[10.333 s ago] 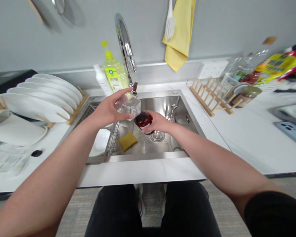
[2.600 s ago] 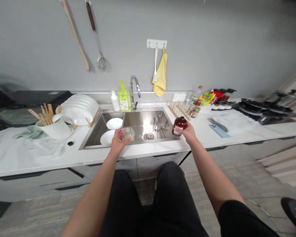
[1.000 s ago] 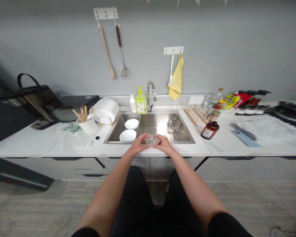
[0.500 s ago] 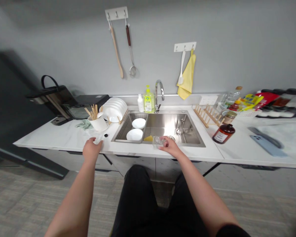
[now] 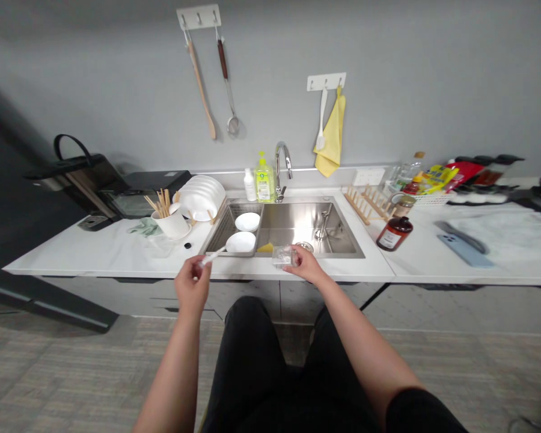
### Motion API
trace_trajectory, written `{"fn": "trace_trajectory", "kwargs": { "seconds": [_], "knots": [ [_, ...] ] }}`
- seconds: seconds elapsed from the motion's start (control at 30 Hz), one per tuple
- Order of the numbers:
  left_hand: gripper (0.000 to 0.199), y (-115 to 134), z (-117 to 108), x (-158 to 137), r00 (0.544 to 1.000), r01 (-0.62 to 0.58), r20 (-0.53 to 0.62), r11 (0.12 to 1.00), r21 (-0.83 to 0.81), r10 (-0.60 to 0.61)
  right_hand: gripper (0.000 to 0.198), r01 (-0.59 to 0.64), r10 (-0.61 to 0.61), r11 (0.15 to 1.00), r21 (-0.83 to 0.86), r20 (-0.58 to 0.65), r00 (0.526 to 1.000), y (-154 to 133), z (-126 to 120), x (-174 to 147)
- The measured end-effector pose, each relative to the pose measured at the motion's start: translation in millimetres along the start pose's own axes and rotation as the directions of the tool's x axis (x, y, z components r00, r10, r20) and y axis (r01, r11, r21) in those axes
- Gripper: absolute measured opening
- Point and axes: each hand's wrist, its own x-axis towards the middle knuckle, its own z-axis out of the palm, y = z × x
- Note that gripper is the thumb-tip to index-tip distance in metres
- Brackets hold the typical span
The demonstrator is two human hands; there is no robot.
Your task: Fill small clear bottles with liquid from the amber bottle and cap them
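My left hand (image 5: 193, 281), raised over the counter's front edge, pinches a thin white stick (image 5: 215, 255) that points toward the sink. What kind of stick it is I cannot make out. In my right hand (image 5: 304, 264) is a small clear box (image 5: 282, 257), gripped by its right side at the sink's front rim. Two white bowls, a front one (image 5: 240, 243) and a rear one (image 5: 247, 222), sit in the left part of the sink (image 5: 358, 248). A small black round piece (image 5: 188, 245) and a faint clear item (image 5: 161, 247) lie on the counter to the left.
Left of the sink stand a white pot (image 5: 174, 225) of wooden sticks and a rack of white plates (image 5: 202, 195). Behind it are a soap bottle (image 5: 264, 180) and the tap (image 5: 281, 171). A brown bottle (image 5: 394, 233) and a phone (image 5: 463, 249) are on the right.
My left hand has moved right from the counter by the black piece and now holds up the white stick. My right hand still holds the clear box. The view has shifted slightly.
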Motion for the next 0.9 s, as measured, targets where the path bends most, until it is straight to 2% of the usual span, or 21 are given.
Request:
{"fn": "trace_trajectory", "kwargs": {
  "seconds": [0.07,0.13,0.23,0.4,0.57,0.63,0.73,0.87,0.9],
  "knots": [
    [0.038,41,14,-23,0.985,-0.068,0.148,0.989,-0.132,0.088,0.078,0.006,-0.005,1.000,0.008,-0.042,0.999,-6,4,-17],
    [0.033,75,25,-36,0.950,-0.119,0.263,0.976,-0.184,0.166,0.079,0.005,-0.004,1.000,0.011,-0.074,0.997,-11,5,-38],
    [0.029,106,36,-43,0.884,-0.200,0.387,0.961,-0.191,0.261,0.080,0.010,-0.010,1.000,0.004,-0.108,0.994,-20,-2,-67],
    [0.026,125,51,-49,0.800,-0.322,0.471,0.928,-0.186,0.372,0.078,0.060,-0.064,0.998,-0.030,-0.143,0.988,-40,-22,-101],
    [0.018,146,61,-57,0.639,-0.478,0.594,0.857,-0.192,0.489,0.078,0.148,-0.159,0.982,-0.120,-0.084,0.984,-69,-25,-116],
    [0.013,155,61,-60,0.609,-0.523,0.609,0.834,-0.174,0.509,0.076,0.155,-0.164,0.982,-0.107,-0.081,0.983,-80,-21,-118],
    [0.011,165,55,-62,0.586,-0.556,0.597,0.808,-0.196,0.548,0.075,0.160,-0.167,0.984,-0.073,-0.103,0.981,-93,-17,-121],
    [0.019,169,38,-57,0.456,-0.618,0.621,0.729,-0.295,0.638,0.074,0.163,-0.170,0.983,-0.088,-0.072,0.983,-104,-17,-126],
    [0.021,169,34,-56,0.435,-0.628,0.628,0.717,-0.302,0.645,0.074,0.162,-0.169,0.982,-0.098,-0.069,0.983,-107,-18,-127]
  ]
}}
